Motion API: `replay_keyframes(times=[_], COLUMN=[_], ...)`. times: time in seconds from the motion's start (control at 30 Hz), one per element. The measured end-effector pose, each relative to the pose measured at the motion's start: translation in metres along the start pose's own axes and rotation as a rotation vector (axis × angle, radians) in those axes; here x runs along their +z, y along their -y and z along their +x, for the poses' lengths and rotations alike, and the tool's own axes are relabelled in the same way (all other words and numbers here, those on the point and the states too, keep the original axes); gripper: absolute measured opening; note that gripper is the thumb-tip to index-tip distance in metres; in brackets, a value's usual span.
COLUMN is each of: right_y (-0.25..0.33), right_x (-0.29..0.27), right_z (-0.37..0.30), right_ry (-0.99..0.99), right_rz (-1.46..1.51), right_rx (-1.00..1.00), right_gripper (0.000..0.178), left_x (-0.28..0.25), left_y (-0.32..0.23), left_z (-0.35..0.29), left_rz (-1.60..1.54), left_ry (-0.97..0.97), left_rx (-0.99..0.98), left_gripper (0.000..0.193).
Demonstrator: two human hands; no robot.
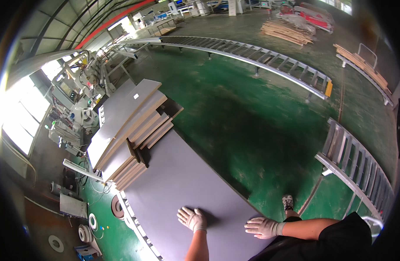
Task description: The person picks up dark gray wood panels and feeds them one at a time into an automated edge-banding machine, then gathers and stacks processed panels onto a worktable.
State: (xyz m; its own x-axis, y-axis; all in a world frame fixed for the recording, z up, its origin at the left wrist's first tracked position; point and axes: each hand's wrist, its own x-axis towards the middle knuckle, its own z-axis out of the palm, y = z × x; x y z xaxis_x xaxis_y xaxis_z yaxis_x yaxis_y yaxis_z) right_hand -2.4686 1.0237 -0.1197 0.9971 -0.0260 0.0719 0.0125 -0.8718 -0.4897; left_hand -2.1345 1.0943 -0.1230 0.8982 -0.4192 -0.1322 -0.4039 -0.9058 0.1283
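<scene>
A wide grey panel (187, 174) lies flat in front of me, reaching from my body toward the stacked boards. My left hand (193, 219), in a pale work glove, rests on its surface with the fingers spread. Near the panel's right edge my right hand (261, 228), gloved the same way, lies flat with its fingers stretched out to the left. Neither hand holds anything. At the panel's far end sits an uneven stack of grey-faced boards (126, 111) with brown edges, several layers high.
A roller conveyor (252, 58) curves across the far side, and another conveyor section (354, 158) stands at the right. Machinery (84, 115) lines the left wall. Edge-band rolls (84, 233) lie on the green floor at lower left. Wooden boards (287, 32) are piled at the back.
</scene>
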Motion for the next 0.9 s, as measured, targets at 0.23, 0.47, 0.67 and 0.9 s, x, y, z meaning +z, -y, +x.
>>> replay_keyframes(times=[0.23, 0.47, 0.67, 0.9], right_y=[-0.096, -0.294, -0.423, -0.366], right_x=[-0.063, -0.147, -0.163, -0.189], right_z=[-0.061, -0.153, -0.095, 0.094], right_ry=[0.342, 0.156, -0.277, 0.368], right_rz=[0.387, 0.341, 0.823, 0.473], right_rx=[0.233, 0.908, 1.191, 0.4], right_gripper=[0.047, 0.045, 0.014, 0.036], left_x=[0.029, 0.013, 0.019, 0.011], left_y=[-0.118, -0.143, -0.134, -0.141], left_z=[-0.046, -0.05, -0.053, -0.06], left_rz=[-0.03, -0.11, -0.1, -0.091], left_ry=[-0.119, -0.109, -0.165, -0.085], left_rx=[-0.086, -0.168, -0.178, -0.205], left_gripper=[0.073, 0.074, 0.073, 0.073])
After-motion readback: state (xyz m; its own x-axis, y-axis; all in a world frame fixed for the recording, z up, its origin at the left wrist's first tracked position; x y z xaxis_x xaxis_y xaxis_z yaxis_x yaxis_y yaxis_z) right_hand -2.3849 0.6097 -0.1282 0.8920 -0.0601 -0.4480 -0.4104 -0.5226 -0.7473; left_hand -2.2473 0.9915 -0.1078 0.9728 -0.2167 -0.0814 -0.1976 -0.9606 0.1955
